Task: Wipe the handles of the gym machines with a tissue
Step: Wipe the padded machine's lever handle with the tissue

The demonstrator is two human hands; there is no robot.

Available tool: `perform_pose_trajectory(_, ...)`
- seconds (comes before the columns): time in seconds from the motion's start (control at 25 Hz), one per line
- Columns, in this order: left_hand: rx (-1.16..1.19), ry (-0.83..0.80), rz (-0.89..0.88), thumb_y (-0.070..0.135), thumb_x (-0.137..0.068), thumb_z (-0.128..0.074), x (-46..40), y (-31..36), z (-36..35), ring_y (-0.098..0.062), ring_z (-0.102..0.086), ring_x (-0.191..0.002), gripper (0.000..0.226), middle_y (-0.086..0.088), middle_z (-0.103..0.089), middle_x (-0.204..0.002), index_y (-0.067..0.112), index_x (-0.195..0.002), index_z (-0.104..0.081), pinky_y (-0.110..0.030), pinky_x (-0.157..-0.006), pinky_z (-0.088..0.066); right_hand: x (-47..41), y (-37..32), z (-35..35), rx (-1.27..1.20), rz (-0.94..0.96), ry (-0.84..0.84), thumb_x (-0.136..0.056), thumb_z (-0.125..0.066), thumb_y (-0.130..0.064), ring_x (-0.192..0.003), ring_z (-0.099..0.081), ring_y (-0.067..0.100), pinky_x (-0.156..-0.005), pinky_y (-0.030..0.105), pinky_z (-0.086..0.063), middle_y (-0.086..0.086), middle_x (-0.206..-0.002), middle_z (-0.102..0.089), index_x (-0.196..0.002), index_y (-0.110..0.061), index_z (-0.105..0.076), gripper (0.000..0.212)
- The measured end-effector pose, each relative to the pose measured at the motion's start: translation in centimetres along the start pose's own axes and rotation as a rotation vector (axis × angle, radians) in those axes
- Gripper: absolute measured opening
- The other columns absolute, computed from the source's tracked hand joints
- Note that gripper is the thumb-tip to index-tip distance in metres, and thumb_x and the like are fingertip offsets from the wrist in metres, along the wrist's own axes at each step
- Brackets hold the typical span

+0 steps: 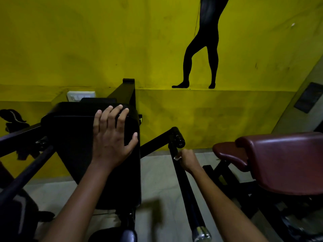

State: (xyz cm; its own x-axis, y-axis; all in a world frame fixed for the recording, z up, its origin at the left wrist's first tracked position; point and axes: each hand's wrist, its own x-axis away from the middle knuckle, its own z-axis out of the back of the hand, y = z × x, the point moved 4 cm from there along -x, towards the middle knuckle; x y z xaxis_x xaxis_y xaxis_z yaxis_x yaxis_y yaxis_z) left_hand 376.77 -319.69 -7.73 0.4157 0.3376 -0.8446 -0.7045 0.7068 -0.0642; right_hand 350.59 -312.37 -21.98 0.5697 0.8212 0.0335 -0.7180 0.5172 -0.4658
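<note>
Tissue [176, 158] in right hand [187, 158]

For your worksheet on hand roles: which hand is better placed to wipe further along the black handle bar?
Right. The right hand grips the tissue around the handle bar; the left hand rests flat on the black pad.

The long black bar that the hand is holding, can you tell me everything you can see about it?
The bar is a long, thin, black pole, smooth and metal-looking. It slants from a black knobby joint near the yellow wall down toward the camera, ending in a shiny silver cap. The right hand grips it near its top, with a bit of white tissue pressed against it.
</note>
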Motion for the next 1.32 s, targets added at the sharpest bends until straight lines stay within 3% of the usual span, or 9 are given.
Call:
perform_pose_trajectory(0.2,0.031,-0.054,-0.014,0.046,-0.084,-0.05,0.1,0.0,0.4,-0.033,-0.031,-0.136,0.069,-0.015,-0.042,-0.142,0.009,-0.141,-0.039,-0.046,-0.119,-0.011,1.3,-0.2,1.0,0.201,0.062,-0.092,-0.085,-0.065,-0.011,-0.095,-0.064,0.029,-0.082,0.039,-0.054,0.015,-0.102,-0.068,-0.098,-0.004,-0.07,0.016)
perform_pose_trajectory(0.36,0.038,-0.102,-0.028,0.048,-0.084,-0.047,0.2,-0.2,0.6,-0.032,-0.027,-0.139,0.073,-0.015,-0.037,-0.146,0.009,-0.144,-0.034,-0.044,-0.119,-0.007,4.0,0.5,1.2,0.194,0.074,-0.03,-0.088,-0.056,-0.002,-0.095,-0.066,0.024,-0.075,0.029,-0.05,0.011,-0.103,-0.07,-0.102,-0.009,-0.072,0.023)
perform_pose_trajectory(0.48,0.05,-0.125,-0.026,0.049,-0.084,-0.044,0.7,0.0,0.7,-0.033,-0.021,-0.142,0.076,-0.016,-0.032,-0.15,0.009,-0.147,-0.029,-0.045,-0.119,-0.006,6.1,0.3,0.0,0.19,0.063,-0.024,-0.091,-0.056,-0.011,-0.098,-0.064,0.03,-0.074,0.03,-0.047,0.017,-0.104,-0.066,-0.105,0.0,-0.068,0.021)
perform_pose_trajectory(0.6,0.045,-0.16,-0.064,0.048,-0.084,-0.04,1.0,-0.3,1.0,-0.032,-0.016,-0.144,0.077,-0.016,-0.026,-0.153,0.01,-0.15,-0.024,-0.046,-0.119,-0.008,6.7,0.0,0.5,0.174,-0.01,-0.036,-0.09,-0.061,-0.016,-0.097,-0.065,0.029,-0.07,0.026,-0.043,0.017,-0.1,-0.068,-0.104,-0.001,-0.069,0.022)
perform_pose_trajectory(0.72,0.038,-0.195,-0.07,0.049,-0.083,-0.039,1.0,-0.5,1.1,-0.032,-0.014,-0.145,0.08,-0.016,-0.024,-0.154,0.011,-0.15,-0.021,-0.046,-0.119,-0.009,7.8,0.0,1.1,0.188,-0.035,-0.07,-0.09,-0.063,-0.021,-0.091,-0.066,0.029,-0.062,0.025,-0.037,0.014,-0.084,-0.065,-0.094,0.001,-0.07,0.023)
perform_pose_trajectory(0.88,0.063,-0.217,-0.054,0.048,-0.082,-0.041,1.1,-0.3,1.1,-0.033,-0.013,-0.145,0.081,-0.017,-0.023,-0.155,0.01,-0.15,-0.02,-0.047,-0.119,-0.008,10.5,0.0,1.4,0.248,-0.02,-0.085,-0.09,-0.062,-0.029,-0.089,-0.066,0.031,-0.061,0.026,-0.038,0.018,-0.081,-0.066,-0.081,-0.002,-0.068,0.028)
perform_pose_trajectory(1.16,0.092,-0.213,-0.061,0.043,-0.083,-0.056,1.0,-0.3,1.2,-0.034,-0.012,-0.144,0.082,-0.018,-0.024,-0.153,0.009,-0.149,-0.021,-0.047,-0.119,-0.008,14.6,-1.1,2.6,0.351,0.036,-0.135,-0.088,-0.065,-0.026,-0.091,-0.065,0.033,-0.064,0.031,-0.045,0.021,-0.091,-0.07,-0.093,0.0,-0.071,0.027)
perform_pose_trajectory(1.32,0.105,-0.214,-0.055,0.044,-0.081,-0.048,1.1,-0.2,1.3,-0.034,-0.013,-0.144,0.08,-0.018,-0.026,-0.153,0.01,-0.149,-0.022,-0.046,-0.118,-0.006,16.5,-1.8,3.4,0.414,0.056,-0.228,-0.087,-0.066,-0.027,-0.093,-0.066,0.026,-0.066,0.027,-0.045,0.014,-0.095,-0.072,-0.098,-0.006,-0.074,0.025)
